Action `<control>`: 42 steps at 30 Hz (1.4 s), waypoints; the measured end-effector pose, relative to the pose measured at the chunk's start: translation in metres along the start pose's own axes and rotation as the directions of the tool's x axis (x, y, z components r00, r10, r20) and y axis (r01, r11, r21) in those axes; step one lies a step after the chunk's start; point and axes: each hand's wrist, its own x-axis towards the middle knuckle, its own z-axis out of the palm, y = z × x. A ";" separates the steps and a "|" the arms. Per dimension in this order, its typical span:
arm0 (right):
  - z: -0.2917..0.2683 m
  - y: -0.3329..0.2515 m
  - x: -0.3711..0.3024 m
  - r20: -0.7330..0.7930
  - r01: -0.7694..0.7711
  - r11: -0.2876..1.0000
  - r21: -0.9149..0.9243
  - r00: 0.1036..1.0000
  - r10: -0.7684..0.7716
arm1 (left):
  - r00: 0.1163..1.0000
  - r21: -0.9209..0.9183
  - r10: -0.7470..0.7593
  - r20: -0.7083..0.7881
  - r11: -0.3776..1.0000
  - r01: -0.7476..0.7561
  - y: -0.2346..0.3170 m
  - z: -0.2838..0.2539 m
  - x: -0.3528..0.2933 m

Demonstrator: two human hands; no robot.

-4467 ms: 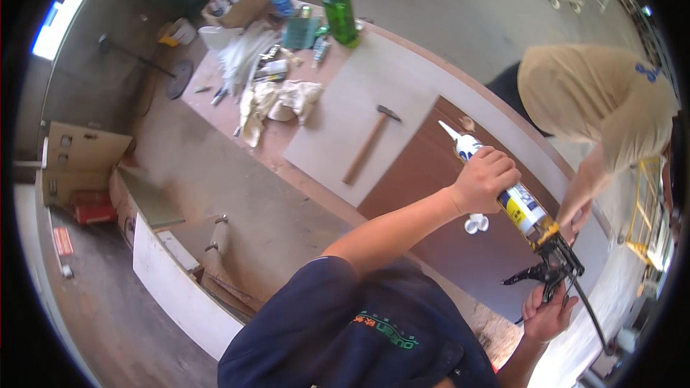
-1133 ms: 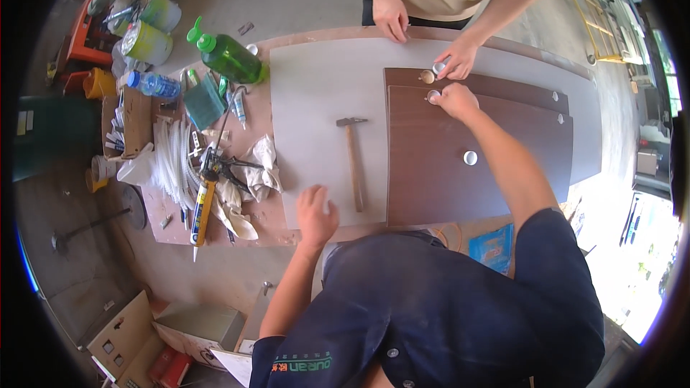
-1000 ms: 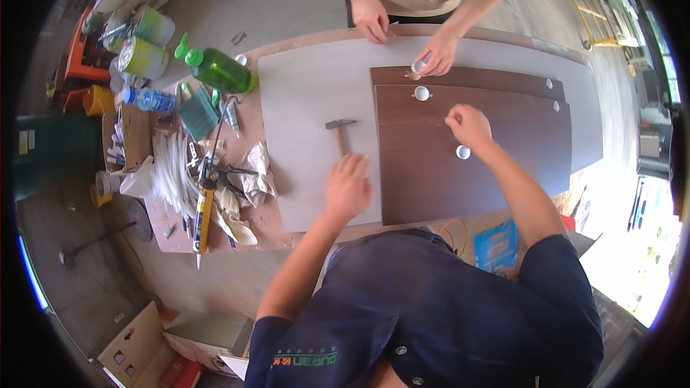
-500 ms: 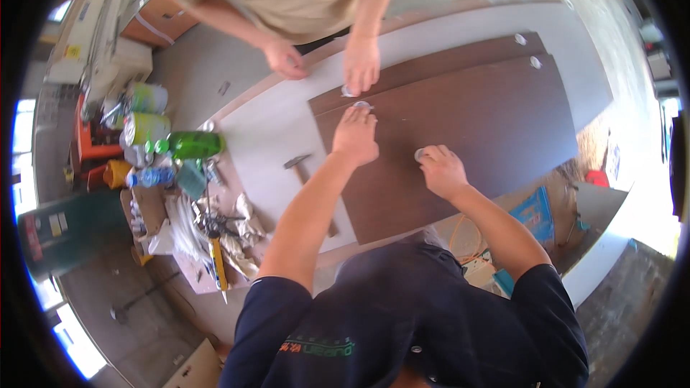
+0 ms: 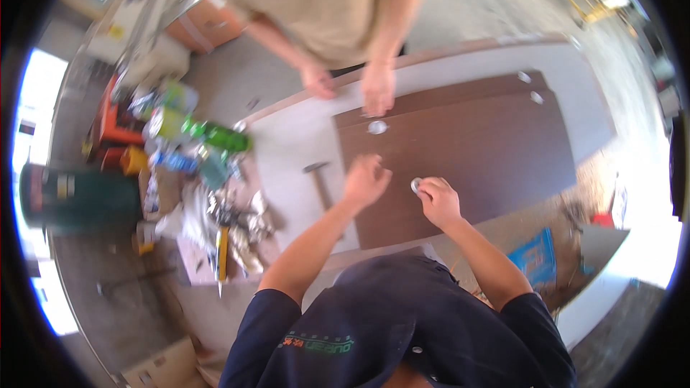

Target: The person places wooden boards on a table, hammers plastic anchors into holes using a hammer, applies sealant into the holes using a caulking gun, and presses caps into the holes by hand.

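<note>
A dark brown board (image 5: 496,144) lies on a pale sheet, overlapping a second brown board (image 5: 460,93) on its far side. My right hand (image 5: 440,202) pinches a small round silvery piece (image 5: 416,185) just over the near board. To its left, my left hand (image 5: 366,181) hovers above the same board, fingers loosely bent and slightly blurred, with nothing visible in them. A similar silvery piece (image 5: 377,127) rests near the board's far left corner, and another (image 5: 537,98) near its far right corner.
A co-worker's hand (image 5: 379,88) touches the far board's left end. Left of the boards lies a hammer (image 5: 316,179) on the pale sheet (image 5: 280,151). Further left are a green bottle (image 5: 226,138), cans, rags and a yellow-handled tool (image 5: 222,253). A blue packet (image 5: 533,257) sits at lower right.
My left hand has come off the silvery piece at the far left corner and drawn back toward me. My right hand still holds its piece. The whole view has shifted.
</note>
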 end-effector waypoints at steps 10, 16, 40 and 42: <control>0.081 -0.125 -0.033 0.338 0.317 0.925 0.211 0.864 -0.373 | 0.830 -0.495 -0.553 -0.069 0.741 0.453 -0.110 -0.048 -0.162; 0.057 -0.107 -0.054 0.401 0.218 0.976 -0.024 0.896 -0.190 | 0.717 -0.217 -0.571 -0.400 0.819 0.532 -0.277 -0.120 -0.157; -0.256 0.284 0.135 0.118 -0.391 0.702 -0.595 0.822 0.558 | 0.994 0.374 0.112 0.015 0.921 -0.110 0.055 0.071 -0.080; -0.261 0.273 0.140 0.216 -0.402 0.729 -0.554 0.776 0.593 | 0.996 0.411 0.072 0.050 0.908 -0.086 0.064 0.078 -0.061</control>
